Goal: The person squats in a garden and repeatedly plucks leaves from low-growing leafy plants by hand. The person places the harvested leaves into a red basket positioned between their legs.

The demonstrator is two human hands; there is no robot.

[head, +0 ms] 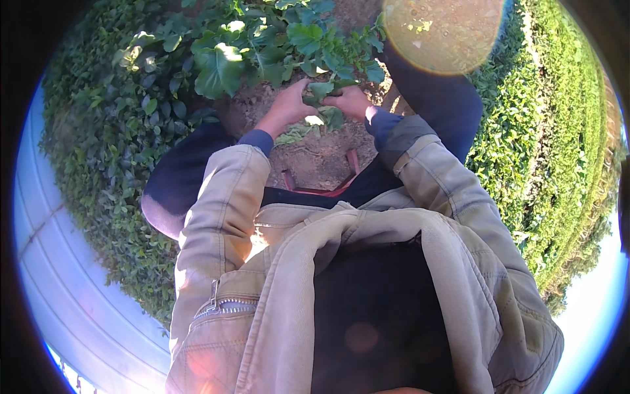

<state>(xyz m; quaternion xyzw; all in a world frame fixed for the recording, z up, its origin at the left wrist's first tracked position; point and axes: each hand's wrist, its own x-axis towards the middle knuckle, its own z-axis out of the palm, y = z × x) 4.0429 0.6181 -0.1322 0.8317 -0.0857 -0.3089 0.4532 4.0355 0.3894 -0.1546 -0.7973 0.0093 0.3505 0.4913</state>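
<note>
Both my hands reach low among leafy green plants over bare soil. My left hand (291,105) is at the base of the plants, thumb and fingers around some small leaves; whether it grips them is unclear. Close on its right, my right hand (350,102) has its fingertips against a green leaf (321,90), partly hidden by foliage. Large lobed leaves (220,70) spread beyond my hands. Under them, pale wilted leaves (294,134) lie on the soil (320,160).
A red frame, apparently of a low stool (353,161), shows between my legs. Dense hedge-like shrubs (113,187) stand on the left, and sunlit shrub rows (556,147) on the right. A pale ribbed surface (69,266) curves along the far left.
</note>
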